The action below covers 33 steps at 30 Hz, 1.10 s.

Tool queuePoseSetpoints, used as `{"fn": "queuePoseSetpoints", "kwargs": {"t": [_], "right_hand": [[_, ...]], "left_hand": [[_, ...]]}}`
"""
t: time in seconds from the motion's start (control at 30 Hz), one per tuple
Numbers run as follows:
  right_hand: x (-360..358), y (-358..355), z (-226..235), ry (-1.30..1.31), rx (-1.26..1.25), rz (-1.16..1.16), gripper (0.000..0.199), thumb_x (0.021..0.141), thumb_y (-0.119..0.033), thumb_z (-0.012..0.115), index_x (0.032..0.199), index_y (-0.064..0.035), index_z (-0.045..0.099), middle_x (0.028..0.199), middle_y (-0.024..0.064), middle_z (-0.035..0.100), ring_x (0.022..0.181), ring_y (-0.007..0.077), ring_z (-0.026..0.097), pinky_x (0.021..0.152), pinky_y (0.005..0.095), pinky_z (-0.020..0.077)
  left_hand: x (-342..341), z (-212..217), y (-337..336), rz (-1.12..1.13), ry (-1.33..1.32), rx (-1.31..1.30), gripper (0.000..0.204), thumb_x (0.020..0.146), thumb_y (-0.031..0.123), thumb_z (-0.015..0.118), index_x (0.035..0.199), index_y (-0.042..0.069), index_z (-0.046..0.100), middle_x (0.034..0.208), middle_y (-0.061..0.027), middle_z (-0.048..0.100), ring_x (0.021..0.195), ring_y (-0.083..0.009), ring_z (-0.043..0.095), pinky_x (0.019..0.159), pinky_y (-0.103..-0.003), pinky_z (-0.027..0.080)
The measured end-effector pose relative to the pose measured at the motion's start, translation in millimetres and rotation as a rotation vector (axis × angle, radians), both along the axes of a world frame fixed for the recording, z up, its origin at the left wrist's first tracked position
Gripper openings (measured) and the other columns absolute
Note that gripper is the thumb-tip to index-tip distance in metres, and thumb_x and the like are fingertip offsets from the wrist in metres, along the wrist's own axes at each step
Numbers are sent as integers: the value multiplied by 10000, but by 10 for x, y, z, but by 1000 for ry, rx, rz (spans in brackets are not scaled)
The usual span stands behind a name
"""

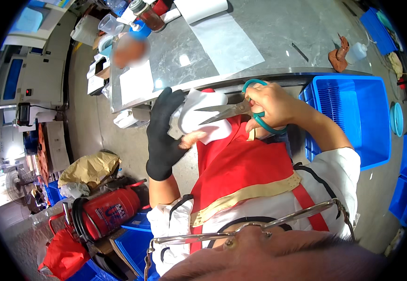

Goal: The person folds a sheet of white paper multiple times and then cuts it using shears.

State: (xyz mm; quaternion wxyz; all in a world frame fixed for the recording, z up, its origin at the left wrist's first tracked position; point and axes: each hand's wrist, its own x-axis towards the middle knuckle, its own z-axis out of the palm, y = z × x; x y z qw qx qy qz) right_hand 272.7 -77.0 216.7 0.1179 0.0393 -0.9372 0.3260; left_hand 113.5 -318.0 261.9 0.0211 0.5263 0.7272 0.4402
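Blocking the bottom of view: glasses (194, 239), close up and partly blurred. Just past them: red apron (255, 168) with tan band, worn over white sleeves (341, 171), spread out below the work. Near, right side: blue bin (362, 119), deep, standing just beside the worktop. Lower left: red fire extinguisher (112, 213) with black hose, red bag (65, 255) next to it, crumpled brown paper (91, 168) farther up.

Next, grey marbled table (283, 28), long edge running across. On top: white sheet (236, 42) trailing off a roll (201, 8), thin dark strip (300, 52), brown lump (339, 55) near right end, lidded jar (147, 16) toward far left. Below: grey floor (96, 103). Far left: pale machine cabinet (35, 84), fan (16, 182).

White piece (194, 126): held up in the air short of the table edge, between left hand (163, 136) and right hand (276, 103). Left: black-gloved, thumb bare, pinching the piece from its left side. Right: bare, gripping teal-handled scissors (227, 112), blades spread, reaching over the piece from the right. Cannot tell if caught between blades. Hands apart.
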Motion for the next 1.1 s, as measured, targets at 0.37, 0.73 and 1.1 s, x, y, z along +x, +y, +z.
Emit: {"fn": "queuePoseSetpoints", "kwargs": {"t": [0.37, 0.73, 1.1], "right_hand": [[0, -14, 160, -218, -50, 71, 706, 518, -467, 844, 953, 7, 554, 828, 151, 580, 813, 331, 588, 764, 384, 428], [0, -87, 183, -119, 109, 90, 767, 642, -665, 686, 1013, -10, 533, 900, 148, 624, 852, 302, 621, 721, 405, 430], [48, -122, 36, -116, -33, 25, 240, 547, -76, 669, 755, -64, 549, 666, 13, 552, 695, 227, 553, 839, 380, 385]], "left_hand": [[188, -241, 171, -95, -214, 21, 145, 789, 80, 726, 930, 57, 703, 718, -68, 650, 600, -149, 593, 553, -265, 458], [225, -184, 131, -22, -139, 88, 122, 777, 72, 732, 890, 37, 702, 713, -70, 651, 626, -155, 619, 576, -256, 469], [237, -194, 103, -77, -154, 108, 158, 770, 122, 696, 865, -4, 685, 765, -106, 655, 688, -204, 627, 649, -285, 471]]}}
